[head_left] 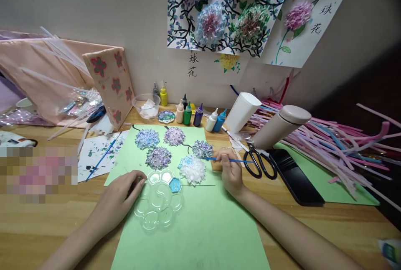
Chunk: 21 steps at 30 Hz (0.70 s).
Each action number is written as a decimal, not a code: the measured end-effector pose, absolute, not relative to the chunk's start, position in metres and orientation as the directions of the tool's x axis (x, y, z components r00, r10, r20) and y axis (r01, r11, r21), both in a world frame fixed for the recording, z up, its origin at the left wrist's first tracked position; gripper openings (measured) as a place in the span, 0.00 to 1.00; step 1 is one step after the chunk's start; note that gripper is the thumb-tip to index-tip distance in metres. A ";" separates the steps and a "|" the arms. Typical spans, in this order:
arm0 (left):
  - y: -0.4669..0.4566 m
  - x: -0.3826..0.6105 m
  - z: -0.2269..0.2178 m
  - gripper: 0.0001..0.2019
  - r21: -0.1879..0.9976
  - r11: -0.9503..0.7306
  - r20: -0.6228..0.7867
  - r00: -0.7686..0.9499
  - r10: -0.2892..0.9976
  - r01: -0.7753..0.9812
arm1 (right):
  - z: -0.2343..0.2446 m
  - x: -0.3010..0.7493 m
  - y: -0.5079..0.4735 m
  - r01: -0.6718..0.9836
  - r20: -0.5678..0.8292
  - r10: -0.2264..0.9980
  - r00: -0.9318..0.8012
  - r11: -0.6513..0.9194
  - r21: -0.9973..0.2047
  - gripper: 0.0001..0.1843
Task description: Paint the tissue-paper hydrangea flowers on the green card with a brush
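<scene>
My right hand (pixel 231 170) is closed around a thin blue paintbrush (pixel 240 161). Its tip reaches left to a white tissue flower (pixel 193 169) tinted blue on top. My left hand (pixel 120 197) rests with fingers on the left rim of a clear flower-shaped palette (pixel 150 220), which has blue paint in one well (pixel 174 184). Both lie on a light green paper sheet (pixel 194 228). Several purple and blue tissue flowers (pixel 158 157) are stuck on the sheet's far half.
Small paint bottles (pixel 188 113) line the wall behind the sheet. Black scissors (pixel 258 161), a white cup (pixel 242 111), a beige flask (pixel 278 126) and a dark phone (pixel 296 182) lie right. Pink straws (pixel 338 140) pile far right. A second brush (pixel 102 159) lies left.
</scene>
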<state>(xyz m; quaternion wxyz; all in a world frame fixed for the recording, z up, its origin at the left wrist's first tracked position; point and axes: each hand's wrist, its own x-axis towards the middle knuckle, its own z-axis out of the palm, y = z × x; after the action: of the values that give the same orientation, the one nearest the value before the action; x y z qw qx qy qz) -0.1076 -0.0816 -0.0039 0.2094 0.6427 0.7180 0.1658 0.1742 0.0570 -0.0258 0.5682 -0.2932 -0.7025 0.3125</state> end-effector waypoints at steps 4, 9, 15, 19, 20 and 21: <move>-0.081 -0.108 -0.003 0.16 0.512 0.114 -0.086 -0.081 0.993 0.851 | -0.026 0.174 0.056 0.024 0.631 0.765 -0.130 0.639 -0.769 0.16; -0.080 -0.108 -0.004 0.17 0.517 0.110 -0.083 -0.079 0.993 0.849 | -0.028 0.176 0.058 0.066 0.605 0.779 -0.165 0.621 -0.781 0.15; -0.081 -0.105 -0.004 0.16 0.522 0.110 -0.092 -0.073 0.993 0.846 | -0.029 0.177 0.051 -0.023 0.709 0.695 -0.117 0.712 -0.702 0.14; -0.080 -0.104 -0.002 0.15 0.515 0.101 -0.077 -0.072 0.994 0.851 | -0.027 0.174 0.029 -0.106 0.697 0.664 -0.270 0.699 -0.707 0.14; -0.080 -0.104 -0.001 0.14 0.514 0.098 -0.072 -0.071 0.995 0.852 | -0.025 0.173 0.023 -0.103 0.694 0.636 -0.336 0.708 -0.699 0.14; -0.080 -0.104 -0.001 0.14 0.513 0.096 -0.067 -0.072 0.995 0.853 | -0.023 0.173 0.019 -0.090 0.695 0.597 -0.401 0.729 -0.679 0.15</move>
<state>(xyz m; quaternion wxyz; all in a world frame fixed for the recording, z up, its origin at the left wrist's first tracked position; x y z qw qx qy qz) -0.1038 -0.0800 -0.0008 0.2053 0.6497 0.7113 0.1729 0.1725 0.0186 -0.0235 0.5217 -0.1648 -0.7697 0.3291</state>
